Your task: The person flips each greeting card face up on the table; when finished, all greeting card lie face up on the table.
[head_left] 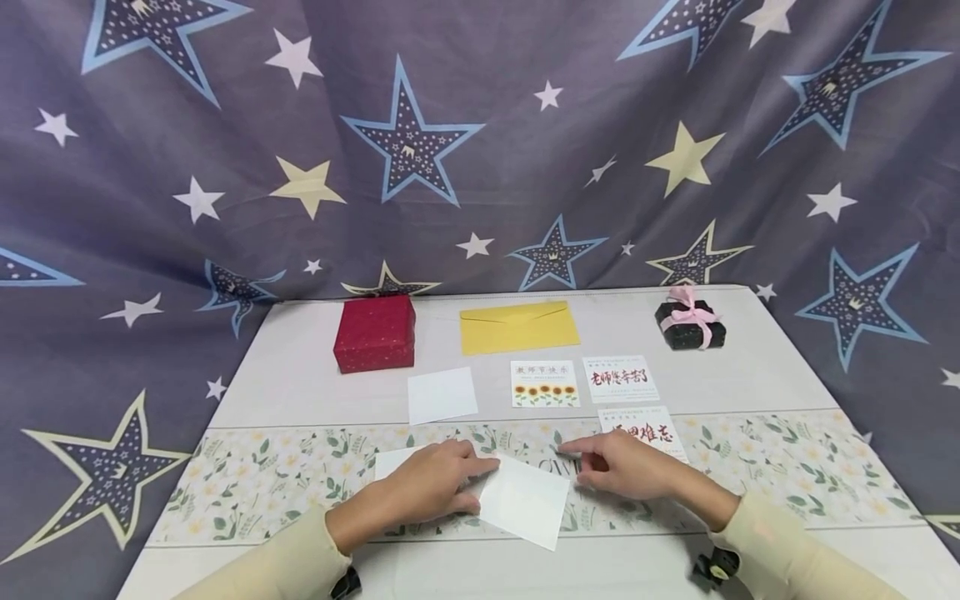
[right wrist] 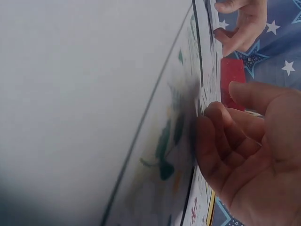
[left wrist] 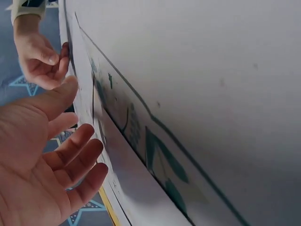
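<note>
Your left hand point(head_left: 427, 487), loosely spread, holds its index fingertip over a white square paper card point(head_left: 528, 504) lying askew on the floral-patterned table band point(head_left: 772, 479); your right hand point(head_left: 633, 467), index extended, pinches nothing just beside it. Light, flat fingertip pressure should guide it without creasing.

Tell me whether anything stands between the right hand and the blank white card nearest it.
Nothing visible does: in the head view, only a sliver of printed tabletop shows between the right hand and the blank white card.
</note>
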Motion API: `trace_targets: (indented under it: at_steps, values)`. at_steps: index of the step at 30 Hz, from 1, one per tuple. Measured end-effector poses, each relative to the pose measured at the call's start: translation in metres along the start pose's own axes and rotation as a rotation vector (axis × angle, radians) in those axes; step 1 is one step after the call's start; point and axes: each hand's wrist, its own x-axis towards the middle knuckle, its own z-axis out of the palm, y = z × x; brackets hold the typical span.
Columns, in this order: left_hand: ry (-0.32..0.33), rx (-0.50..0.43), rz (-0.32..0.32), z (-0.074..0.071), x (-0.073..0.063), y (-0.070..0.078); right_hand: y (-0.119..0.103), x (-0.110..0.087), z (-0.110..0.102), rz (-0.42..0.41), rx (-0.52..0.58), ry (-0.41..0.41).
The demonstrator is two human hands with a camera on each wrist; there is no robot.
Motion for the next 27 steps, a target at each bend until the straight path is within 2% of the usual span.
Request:
trace_targets:
  at_steps: [6, 12, 16, 27]
  values:
    - [-0.013, -0.011, -0.001, 0.005, 0.0, 0.0, 0.0, 0.0, 0.006, -0.017, 0.016, -0.032]
    - [0.017, 0.046, -0.004, 0.011, 0.003, 0.001, 0.001, 0.0, 0.007, -0.022, 0.015, -0.045]
    - [0.035, 0.066, -0.006, 0.011, 0.004, 0.003, 0.0, -0.001, 0.006, -0.022, 0.005, -0.05]
    - [0.033, 0.08, -0.015, 0.011, 0.004, 0.005, -0.004, -0.007, 0.007, -0.029, -0.022, -0.069]
